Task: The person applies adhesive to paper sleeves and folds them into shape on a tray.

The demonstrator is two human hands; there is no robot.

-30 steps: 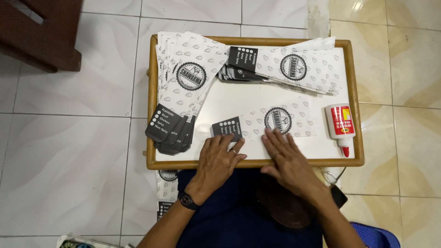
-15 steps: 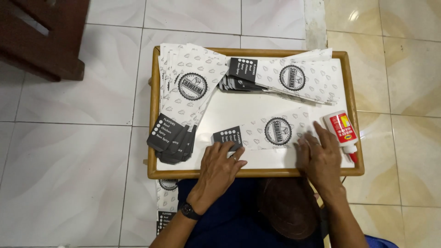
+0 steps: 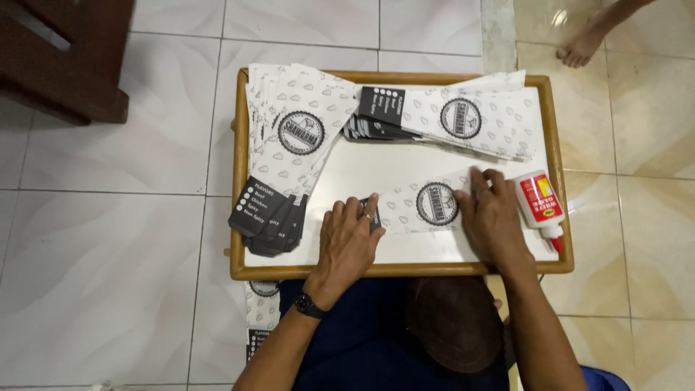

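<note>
A printed white paper sleeve [image 3: 434, 205] with a round black emblem and a black end lies flat near the front of a white tray with a wooden rim [image 3: 237, 217]. My left hand [image 3: 350, 242] presses down on its black left end, fingers spread. My right hand [image 3: 492, 217] lies flat over the sleeve's right end, next to a white glue bottle [image 3: 539, 206] with a red label and red cap. Neither hand grips anything.
A fanned stack of the same sleeves [image 3: 289, 159] lies at the tray's left, another stack [image 3: 449, 123] across the back. More sleeves [image 3: 259, 311] lie on the tiled floor under the tray. Dark wooden furniture [image 3: 65, 58] stands far left. Another person's bare foot [image 3: 583, 43] is at top right.
My right hand has slid rightward along the sleeve from its middle to its right end, beside the glue bottle. My left hand stays on the black end.
</note>
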